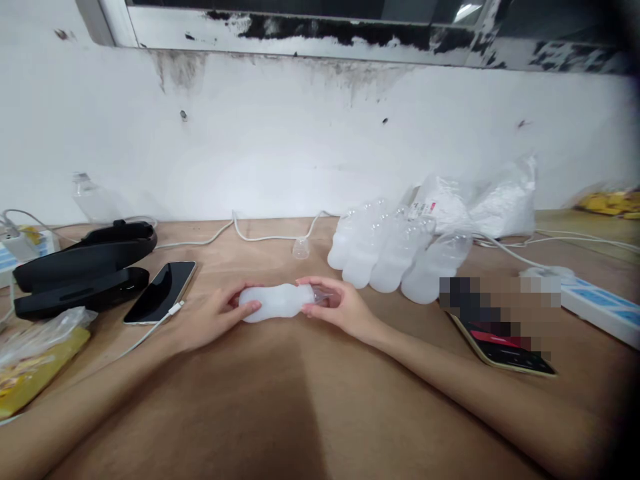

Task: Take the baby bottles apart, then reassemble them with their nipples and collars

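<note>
A frosted white plastic bottle [273,302] lies sideways between my hands, just above or on the brown table. My left hand [220,308] is wrapped round its base, thumb along the near side. At the other end, my right hand [336,303] pinches the clear cap [323,295] and the collar beside it between thumb and fingers. Whether the cap is fully seated cannot be made out. Behind the hands a loose clear cap [301,248] stands on the table. To the right of it, several similar frosted bottles [386,270] with clear caps lie in a row.
A phone [161,292] and a black case [85,257] lie on the left, near a yellow snack bag [43,367]. Another phone [510,343] and a power strip [603,307] are at right. White cables [265,238] run along the wall by a plastic bag [505,200].
</note>
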Action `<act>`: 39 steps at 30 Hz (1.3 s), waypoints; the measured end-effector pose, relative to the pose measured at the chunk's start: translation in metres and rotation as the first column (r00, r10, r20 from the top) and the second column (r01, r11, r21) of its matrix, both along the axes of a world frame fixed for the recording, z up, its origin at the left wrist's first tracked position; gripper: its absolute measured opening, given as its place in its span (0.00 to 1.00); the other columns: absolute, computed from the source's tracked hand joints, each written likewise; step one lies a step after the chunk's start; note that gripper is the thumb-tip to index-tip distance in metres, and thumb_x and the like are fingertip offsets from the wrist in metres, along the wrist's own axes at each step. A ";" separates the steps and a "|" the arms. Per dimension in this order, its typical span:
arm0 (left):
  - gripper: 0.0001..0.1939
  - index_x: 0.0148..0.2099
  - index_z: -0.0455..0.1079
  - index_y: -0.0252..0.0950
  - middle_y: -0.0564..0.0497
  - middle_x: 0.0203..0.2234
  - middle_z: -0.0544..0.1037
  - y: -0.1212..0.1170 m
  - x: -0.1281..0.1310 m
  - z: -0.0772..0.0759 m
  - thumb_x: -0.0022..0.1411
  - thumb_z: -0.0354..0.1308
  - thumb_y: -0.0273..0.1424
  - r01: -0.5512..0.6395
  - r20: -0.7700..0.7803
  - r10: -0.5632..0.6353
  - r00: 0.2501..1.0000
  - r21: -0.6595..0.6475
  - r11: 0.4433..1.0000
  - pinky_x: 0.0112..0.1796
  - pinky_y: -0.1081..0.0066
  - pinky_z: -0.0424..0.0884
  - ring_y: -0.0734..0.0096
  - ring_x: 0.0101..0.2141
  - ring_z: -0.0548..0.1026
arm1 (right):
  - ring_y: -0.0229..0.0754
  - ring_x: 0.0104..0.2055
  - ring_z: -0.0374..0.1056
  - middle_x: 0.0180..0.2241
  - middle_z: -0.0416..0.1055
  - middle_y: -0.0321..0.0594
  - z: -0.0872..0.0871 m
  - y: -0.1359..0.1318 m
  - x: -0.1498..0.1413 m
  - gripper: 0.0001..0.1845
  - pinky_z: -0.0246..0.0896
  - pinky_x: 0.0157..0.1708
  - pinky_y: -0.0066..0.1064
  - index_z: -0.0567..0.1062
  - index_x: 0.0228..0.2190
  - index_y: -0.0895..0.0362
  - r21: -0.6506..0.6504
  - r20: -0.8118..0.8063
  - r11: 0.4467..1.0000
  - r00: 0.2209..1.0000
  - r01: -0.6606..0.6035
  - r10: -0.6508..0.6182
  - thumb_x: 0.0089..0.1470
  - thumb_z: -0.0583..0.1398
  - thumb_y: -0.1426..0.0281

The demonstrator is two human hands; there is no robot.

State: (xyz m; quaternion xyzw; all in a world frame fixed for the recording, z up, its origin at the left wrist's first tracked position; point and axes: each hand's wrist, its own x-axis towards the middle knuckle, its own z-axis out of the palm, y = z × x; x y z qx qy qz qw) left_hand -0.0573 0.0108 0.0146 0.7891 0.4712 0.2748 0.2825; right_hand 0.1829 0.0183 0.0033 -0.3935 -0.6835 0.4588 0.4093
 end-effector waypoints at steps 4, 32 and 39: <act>0.17 0.50 0.60 0.40 0.47 0.47 0.66 -0.001 -0.001 -0.006 0.57 0.52 0.35 0.219 -0.286 -0.089 0.954 0.466 0.857 0.46 0.61 0.62 0.61 0.46 0.64 | 0.41 0.37 0.67 0.38 0.71 0.39 0.002 -0.003 -0.002 0.20 0.64 0.34 0.33 0.71 0.38 0.54 0.067 0.023 0.997 0.999 0.025 -0.027 0.38 0.64 0.68; 0.27 0.53 0.54 0.37 0.42 0.45 0.64 -0.001 0.000 0.001 0.53 0.57 0.38 0.122 -0.214 0.000 0.977 0.556 0.822 0.42 0.61 0.65 0.60 0.45 0.66 | 0.38 0.31 0.69 0.34 0.72 0.39 0.006 -0.008 -0.007 0.21 0.66 0.29 0.32 0.71 0.40 0.54 0.009 -0.077 0.999 0.997 0.031 -0.031 0.39 0.64 0.67; 0.24 0.56 0.55 0.45 0.52 0.48 0.68 -0.005 -0.001 0.019 0.57 0.51 0.39 0.229 -0.191 -0.212 0.958 0.072 0.971 0.42 0.68 0.66 0.64 0.45 0.68 | 0.40 0.40 0.67 0.41 0.71 0.38 0.004 -0.007 0.000 0.20 0.65 0.38 0.34 0.72 0.39 0.52 0.210 0.044 0.978 0.999 -0.002 -0.007 0.39 0.64 0.69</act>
